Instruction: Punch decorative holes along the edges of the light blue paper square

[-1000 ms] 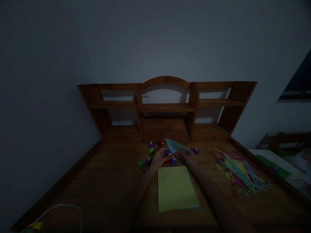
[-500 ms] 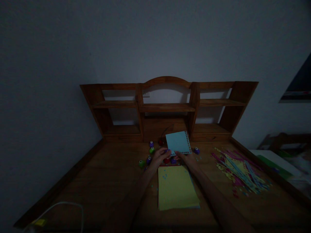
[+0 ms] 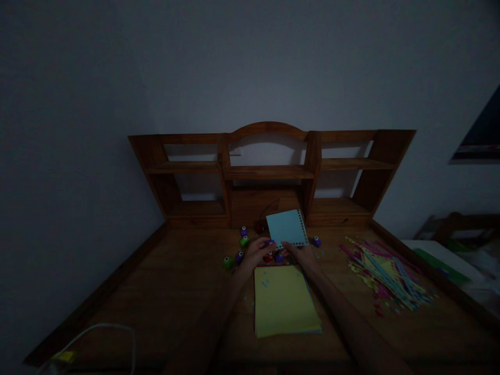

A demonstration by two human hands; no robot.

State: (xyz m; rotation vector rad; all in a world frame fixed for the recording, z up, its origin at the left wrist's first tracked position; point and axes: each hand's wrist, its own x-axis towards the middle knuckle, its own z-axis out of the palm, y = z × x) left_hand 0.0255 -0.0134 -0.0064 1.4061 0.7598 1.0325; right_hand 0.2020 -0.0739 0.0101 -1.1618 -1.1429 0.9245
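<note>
Above the desk I hold a light blue sheet of paper (image 3: 286,228) by its lower edge with my right hand (image 3: 300,254); its thumb lies on the paper. Rows of punched holes run along the sheet's right and lower edges. My left hand (image 3: 257,251) is closed round a small purple craft punch (image 3: 270,242) at the sheet's lower left corner. Under my hands lie a red punch (image 3: 267,257) and another purple punch (image 3: 278,258). Nearer to me is a stack of yellow paper (image 3: 286,302) with blue punched bits on it.
Several more punches stand left of my hands, among them a green punch (image 3: 228,262); one purple punch (image 3: 316,241) sits to the right. A pile of coloured paper strips (image 3: 390,273) covers the desk's right side. A wooden shelf (image 3: 269,173) backs the desk. A white cable (image 3: 109,326) lies front left.
My hands and the blue sheet stay in nearly the same place. The purple punch has shifted very slightly along the sheet's lower edge.
</note>
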